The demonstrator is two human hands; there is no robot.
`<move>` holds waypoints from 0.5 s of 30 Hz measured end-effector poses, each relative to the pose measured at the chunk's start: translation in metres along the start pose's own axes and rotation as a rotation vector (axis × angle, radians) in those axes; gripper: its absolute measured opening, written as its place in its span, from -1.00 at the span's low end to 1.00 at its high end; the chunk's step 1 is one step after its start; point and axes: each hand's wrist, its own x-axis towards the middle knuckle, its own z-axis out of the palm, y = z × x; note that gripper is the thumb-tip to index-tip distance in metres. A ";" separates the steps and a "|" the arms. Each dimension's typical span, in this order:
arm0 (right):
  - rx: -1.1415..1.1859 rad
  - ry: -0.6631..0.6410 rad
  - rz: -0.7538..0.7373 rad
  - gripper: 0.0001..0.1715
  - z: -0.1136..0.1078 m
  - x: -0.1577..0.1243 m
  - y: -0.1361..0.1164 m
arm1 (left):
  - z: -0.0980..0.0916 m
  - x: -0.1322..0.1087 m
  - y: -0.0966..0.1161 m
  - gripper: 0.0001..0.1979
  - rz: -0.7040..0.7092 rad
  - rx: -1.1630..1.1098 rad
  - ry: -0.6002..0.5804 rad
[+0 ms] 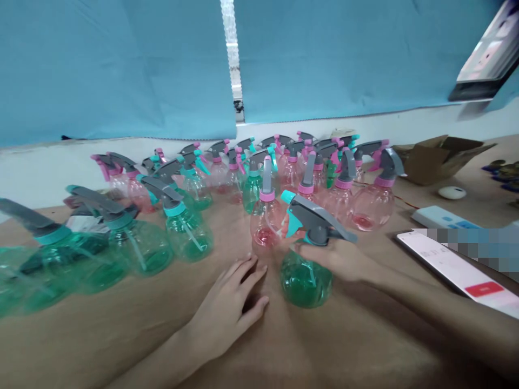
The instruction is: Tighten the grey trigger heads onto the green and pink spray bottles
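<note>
Right hand (pixel 338 258) clasped round neck of green spray bottle (pixel 304 281), upright on brown counter (pixel 121 335), just before pink bottle (pixel 265 224). Left hand (pixel 231 305) released, flat on counter beside it.

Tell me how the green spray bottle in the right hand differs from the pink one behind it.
The green bottle is gripped at the neck by the right hand; the pink bottle stands untouched. The green bottle's trim is teal, the pink bottle's pink. Both are see-through with grey spray heads.
</note>
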 end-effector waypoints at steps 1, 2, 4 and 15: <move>-0.032 0.002 -0.013 -0.87 -0.001 0.000 -0.002 | 0.000 0.000 -0.001 -0.55 0.002 -0.001 0.007; -0.058 0.000 -0.019 -0.92 -0.001 0.000 -0.003 | 0.001 0.000 -0.001 -0.56 0.004 -0.001 0.012; -0.090 -0.001 -0.010 -0.94 -0.002 0.000 -0.004 | 0.001 -0.001 -0.001 -0.55 0.007 -0.003 0.012; 0.012 -0.034 0.004 -0.87 0.002 0.000 0.011 | 0.002 0.000 -0.001 -0.56 0.010 -0.022 0.032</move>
